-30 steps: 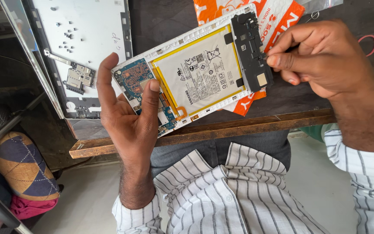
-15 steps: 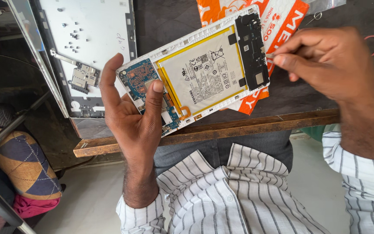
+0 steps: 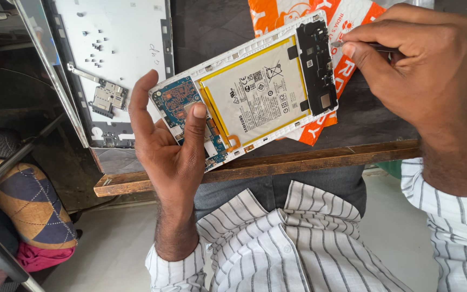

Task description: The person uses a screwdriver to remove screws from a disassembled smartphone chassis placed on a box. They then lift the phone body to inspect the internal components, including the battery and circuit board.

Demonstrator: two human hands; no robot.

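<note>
My left hand [image 3: 171,157] grips the near end of an opened white tablet [image 3: 249,89], thumb pressed on its blue circuit board [image 3: 177,100]. The tablet's large pale battery [image 3: 255,92] and a black speaker module [image 3: 317,62] face up. My right hand [image 3: 412,65] is closed on a thin metal tool [image 3: 352,45] whose tip touches the tablet's edge beside the black module. The tablet is tilted above the dark wooden table [image 3: 255,167].
A white back cover [image 3: 114,59] lies on the table at the left, holding several tiny screws [image 3: 95,46] and a small metal bracket part [image 3: 106,97]. An orange and white plastic packet [image 3: 341,70] lies under the tablet. A patterned cushion [image 3: 28,205] sits low at the left.
The tablet has shifted slightly up and left in my left hand. My right hand has moved up along the tablet's edge, tool tip now by the top of the black module.
</note>
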